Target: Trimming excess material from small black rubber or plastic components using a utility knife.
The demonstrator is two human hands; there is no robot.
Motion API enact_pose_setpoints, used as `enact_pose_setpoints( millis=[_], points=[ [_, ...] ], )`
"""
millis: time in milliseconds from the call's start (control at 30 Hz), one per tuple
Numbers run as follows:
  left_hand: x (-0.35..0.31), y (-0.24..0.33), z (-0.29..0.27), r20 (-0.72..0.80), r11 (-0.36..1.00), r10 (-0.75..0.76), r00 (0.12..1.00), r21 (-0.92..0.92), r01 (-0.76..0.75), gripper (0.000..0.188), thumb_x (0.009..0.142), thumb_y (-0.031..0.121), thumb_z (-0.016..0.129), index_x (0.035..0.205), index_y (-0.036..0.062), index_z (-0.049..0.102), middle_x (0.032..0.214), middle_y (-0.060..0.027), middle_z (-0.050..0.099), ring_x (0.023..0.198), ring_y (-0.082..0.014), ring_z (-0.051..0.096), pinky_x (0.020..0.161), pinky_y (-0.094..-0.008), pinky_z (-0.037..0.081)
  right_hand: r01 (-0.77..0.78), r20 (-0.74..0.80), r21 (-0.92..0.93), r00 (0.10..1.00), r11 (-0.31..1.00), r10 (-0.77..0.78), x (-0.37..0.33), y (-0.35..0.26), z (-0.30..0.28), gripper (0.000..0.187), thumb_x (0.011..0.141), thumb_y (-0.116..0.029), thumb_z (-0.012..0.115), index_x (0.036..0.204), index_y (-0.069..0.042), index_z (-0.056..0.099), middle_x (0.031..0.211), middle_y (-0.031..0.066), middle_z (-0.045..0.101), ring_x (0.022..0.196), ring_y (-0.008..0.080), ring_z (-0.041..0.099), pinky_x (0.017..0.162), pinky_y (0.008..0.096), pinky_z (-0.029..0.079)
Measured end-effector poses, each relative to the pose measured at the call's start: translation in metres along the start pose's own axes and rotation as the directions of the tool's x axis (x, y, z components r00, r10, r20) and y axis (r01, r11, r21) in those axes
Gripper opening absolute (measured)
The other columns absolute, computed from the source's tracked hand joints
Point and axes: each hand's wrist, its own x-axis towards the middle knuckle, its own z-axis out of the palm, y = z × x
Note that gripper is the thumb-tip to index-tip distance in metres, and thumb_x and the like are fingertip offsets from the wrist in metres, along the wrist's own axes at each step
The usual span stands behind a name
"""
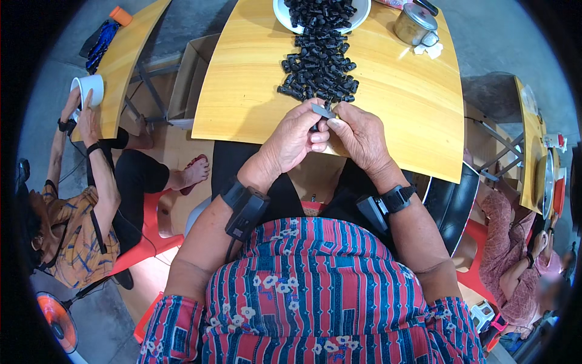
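Just over the near edge of the table, my two hands meet. My right hand point(366, 138) is closed on a small knife with a flat grey blade point(322, 111); its handle is hidden by the fingers. Curled beside it, my left hand point(291, 136) pinches a small black plastic part point(314, 128), mostly covered by the fingers. The blade lies across the left fingertips, close to that part. Directly beyond my hands, a long pile of similar black plastic parts point(318, 67) runs up the table to a white basin point(362, 13) heaped with more.
A lidded metal pot point(416, 25) with crumpled white tissue point(433, 50) stands at the far right of the wooden table point(242, 79). At the left, a seated person holds a white container point(91, 85) by another table. A second person sits at the right. An orange fan point(57, 321) stands lower left.
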Motion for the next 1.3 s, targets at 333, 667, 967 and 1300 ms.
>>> enact_pose_setpoints(
  millis=[333, 667, 967, 1300],
  points=[
    [0.0007, 0.0000, -0.0002, 0.002, 0.999, -0.014, 1.000, -0.030, 0.014, 0.008, 0.097, 0.020, 0.045, 0.101, 0.0126, 0.047, 0.077, 0.0018, 0.047, 0.061, -0.0054, 0.040, 0.054, -0.0179, 0.033, -0.040, 0.019, -0.018, 0.999, 0.999, 0.041, 0.0010, 0.0006, 0.0010, 0.030, 0.090, -0.036, 0.050, 0.082, -0.007, 0.051, 0.071, 0.0165, 0.058, 0.073, 0.0380, 0.058, 0.062, 0.0432, 0.046],
    [0.0011, 0.0003, -0.0037, 0.028, 1.000, -0.012, 1.000, -0.001, 0.012, 0.010, 0.097, 0.022, 0.045, 0.100, 0.0129, 0.049, 0.076, 0.0023, 0.048, 0.062, -0.0058, 0.041, 0.055, -0.0182, 0.034, -0.023, 0.020, 0.022, 1.000, 0.999, 0.022, 0.0005, 0.0015, 0.0011, 0.029, 0.090, -0.036, 0.051, 0.083, -0.007, 0.054, 0.072, 0.0159, 0.058, 0.072, 0.0367, 0.058, 0.062, 0.0420, 0.047],
    [0.0002, 0.0004, -0.0030, 0.038, 1.000, -0.011, 0.999, -0.002, 0.011, 0.009, 0.098, 0.021, 0.043, 0.101, 0.0132, 0.048, 0.077, 0.0025, 0.048, 0.063, -0.0058, 0.041, 0.056, -0.0185, 0.035, -0.027, 0.014, 0.017, 1.000, 0.999, 0.027, 0.0000, 0.0017, 0.0022, 0.027, 0.089, -0.034, 0.053, 0.084, -0.007, 0.055, 0.073, 0.0160, 0.059, 0.072, 0.0368, 0.058, 0.063, 0.0417, 0.047],
    [0.0008, -0.0013, -0.0043, 0.026, 1.000, -0.008, 1.000, 0.007, 0.008, 0.009, 0.097, 0.021, 0.044, 0.100, 0.0131, 0.048, 0.076, 0.0024, 0.047, 0.062, -0.0065, 0.040, 0.055, -0.0194, 0.034, -0.010, 0.004, 0.040, 1.000, 0.999, 0.010, -0.0008, 0.0008, 0.0010, 0.027, 0.089, -0.033, 0.053, 0.083, -0.007, 0.055, 0.072, 0.0157, 0.059, 0.072, 0.0368, 0.058, 0.063, 0.0413, 0.047]
  ],
)
